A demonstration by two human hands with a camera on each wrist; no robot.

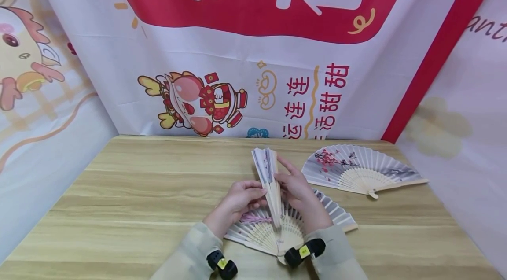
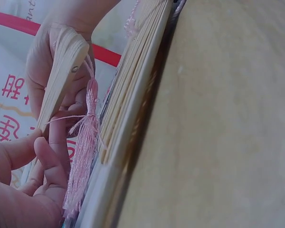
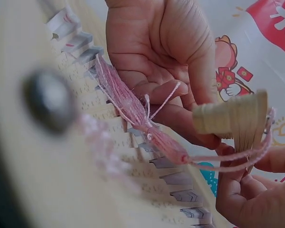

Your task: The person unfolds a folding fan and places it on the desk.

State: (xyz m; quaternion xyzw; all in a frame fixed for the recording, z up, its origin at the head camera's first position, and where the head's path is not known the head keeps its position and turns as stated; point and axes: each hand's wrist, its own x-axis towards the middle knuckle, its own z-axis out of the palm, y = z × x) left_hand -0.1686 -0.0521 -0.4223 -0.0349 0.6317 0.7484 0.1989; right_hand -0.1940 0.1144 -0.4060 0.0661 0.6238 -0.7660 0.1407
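A mostly folded hand fan [image 1: 271, 187] with pale wooden ribs and a printed leaf stands slanted between the two hands. The left hand [image 1: 240, 200] pinches its left side between thumb and fingers. On the other side the right hand [image 1: 298, 188] holds it, index finger reaching up along the leaf. From the riveted end hangs a pink tassel [image 2: 85, 152], which in the right wrist view lies over a spread fan [image 3: 118, 137]. That second fan [image 1: 334, 211] rests on the table beneath the hands, partly covered by them.
Another spread fan [image 1: 362, 170], printed with red blossoms and grey branches, lies at the right rear of the wooden table [image 1: 130, 200]. Behind the table's far edge hangs a printed cloth [image 1: 253, 51]; more printed cloth stands at both sides.
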